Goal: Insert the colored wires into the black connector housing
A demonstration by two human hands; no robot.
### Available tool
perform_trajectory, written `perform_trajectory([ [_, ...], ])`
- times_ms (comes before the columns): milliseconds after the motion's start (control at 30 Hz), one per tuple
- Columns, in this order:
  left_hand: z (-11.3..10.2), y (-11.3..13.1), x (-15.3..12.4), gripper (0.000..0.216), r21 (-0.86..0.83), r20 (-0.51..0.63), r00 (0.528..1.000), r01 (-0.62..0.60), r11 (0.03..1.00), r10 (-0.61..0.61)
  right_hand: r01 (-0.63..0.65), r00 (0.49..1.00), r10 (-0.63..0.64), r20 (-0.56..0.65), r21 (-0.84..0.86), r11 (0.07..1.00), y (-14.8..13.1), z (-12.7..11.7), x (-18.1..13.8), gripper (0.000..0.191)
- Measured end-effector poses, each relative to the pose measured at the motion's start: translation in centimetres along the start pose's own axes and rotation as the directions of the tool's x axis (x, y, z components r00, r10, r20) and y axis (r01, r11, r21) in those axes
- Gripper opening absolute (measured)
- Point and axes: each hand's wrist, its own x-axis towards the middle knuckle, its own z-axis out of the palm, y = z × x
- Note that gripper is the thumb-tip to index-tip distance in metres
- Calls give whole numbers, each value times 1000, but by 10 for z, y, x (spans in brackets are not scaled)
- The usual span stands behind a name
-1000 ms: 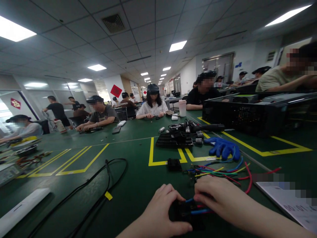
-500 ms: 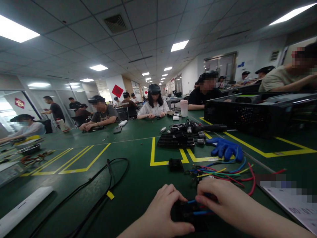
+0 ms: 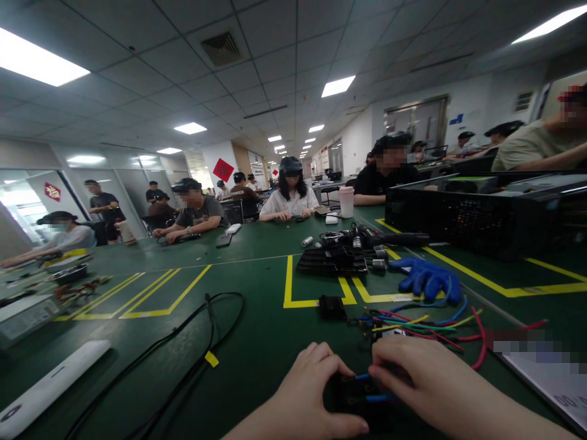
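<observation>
My left hand (image 3: 305, 397) curls round a small black part (image 3: 351, 400) at the near edge of the green table (image 3: 257, 269), thumb under it and fingers over its left side. My right hand (image 3: 419, 382) covers the same part from the right, fingers bent down onto blue wires (image 3: 373, 397) that run into it. Most of the part lies hidden under both hands. Just beyond my right hand a bundle of coloured wires (image 3: 422, 324), red, blue, green and yellow, spreads over the table.
A small black block (image 3: 332, 307) lies ahead, a blue glove (image 3: 426, 278) to its right, black parts (image 3: 337, 260) behind. A black cable (image 3: 202, 342) loops at the left near a white bar (image 3: 50, 382). Papers (image 3: 550, 379) lie at right. A black case (image 3: 477, 217) stands far right. Several people sit around.
The view has shifted a little, so everything sits slightly lower and to the right. Both hands stay closed on the black part and wires in much the same grip.
</observation>
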Motion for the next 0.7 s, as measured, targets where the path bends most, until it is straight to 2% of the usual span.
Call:
perform_trajectory([
  [267, 1, 0, 0, 49, 10, 21, 1000, 17, 1000, -18, 38, 999, -37, -29, 28, 999, 0, 0, 2, 14],
  [400, 0, 0, 0, 49, 10, 40, 999, 34, 999, -34, 50, 998, -50, 29, -16, 999, -4, -2, 4, 14],
  [567, 0, 0, 0, 48, 16, 26, 999, 31, 999, -32, 94, 995, -91, 28, -122, 988, -8, -11, 8, 14],
  [700, 1, -1, 0, 49, 11, 26, 999, 32, 999, -32, 68, 991, -47, 125, -168, 983, -14, -20, 12, 13],
])
